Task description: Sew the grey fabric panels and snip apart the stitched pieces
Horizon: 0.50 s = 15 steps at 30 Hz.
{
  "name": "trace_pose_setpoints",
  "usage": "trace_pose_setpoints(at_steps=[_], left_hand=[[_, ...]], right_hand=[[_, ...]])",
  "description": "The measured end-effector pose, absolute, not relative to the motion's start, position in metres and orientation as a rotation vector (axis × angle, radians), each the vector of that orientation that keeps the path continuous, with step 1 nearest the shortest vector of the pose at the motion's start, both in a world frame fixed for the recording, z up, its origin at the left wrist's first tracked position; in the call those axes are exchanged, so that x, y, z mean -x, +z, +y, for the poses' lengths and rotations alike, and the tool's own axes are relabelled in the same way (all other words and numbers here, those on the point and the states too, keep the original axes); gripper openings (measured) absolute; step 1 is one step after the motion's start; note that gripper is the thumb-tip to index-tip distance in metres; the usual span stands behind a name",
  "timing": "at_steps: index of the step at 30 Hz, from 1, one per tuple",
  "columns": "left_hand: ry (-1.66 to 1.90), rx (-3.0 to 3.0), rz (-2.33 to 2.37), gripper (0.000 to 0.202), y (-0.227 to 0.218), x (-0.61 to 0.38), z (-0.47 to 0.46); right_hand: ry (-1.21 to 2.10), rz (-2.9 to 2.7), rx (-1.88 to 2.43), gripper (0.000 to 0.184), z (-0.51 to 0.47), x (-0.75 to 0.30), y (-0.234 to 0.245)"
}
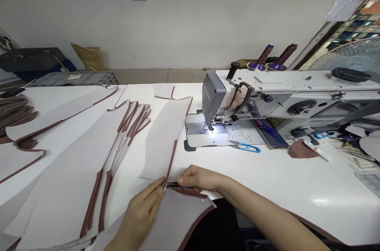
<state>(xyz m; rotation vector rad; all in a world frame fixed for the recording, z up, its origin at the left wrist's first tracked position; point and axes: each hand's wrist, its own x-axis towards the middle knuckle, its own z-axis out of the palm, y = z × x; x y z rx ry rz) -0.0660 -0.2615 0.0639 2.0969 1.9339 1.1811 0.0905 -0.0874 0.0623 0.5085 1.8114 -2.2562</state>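
My left hand (141,208) is closed on the edge of a pale fabric panel (166,136) bordered with brown piping. The fingers pinch it where this piece meets another pale panel (175,219), which hangs over the table's front edge. In my right hand (199,177) is a pair of thread snips (172,184), with dark blades pointing left at the join beside my left fingertips. My palm and fingers hide most of the handle. A second pair of snips, with blue handles (251,148), lies on the table near the sewing machine.
The sewing machine (214,92) stands at right, its needle area lit, with two purple thread cones (263,57) behind. A phone (271,134) lies by its arm. Brown-edged panels (74,175) are fanned out at left; a grey crate (74,78) stands beyond.
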Motion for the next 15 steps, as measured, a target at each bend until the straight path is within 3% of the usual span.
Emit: trace_pose_setpoints(at_steps=[11, 15], left_hand=[[1.165, -2.233, 1.945, 0.029, 0.060, 0.069, -0.259], [1.145, -2.297, 1.958, 0.028, 0.052, 0.070, -0.259]], right_hand=[[-2.339, 1.835, -0.505, 0.049, -0.091, -0.092, 0.056], [-2.296, 2.017, -0.806, 0.048, -0.073, -0.083, 0.055]])
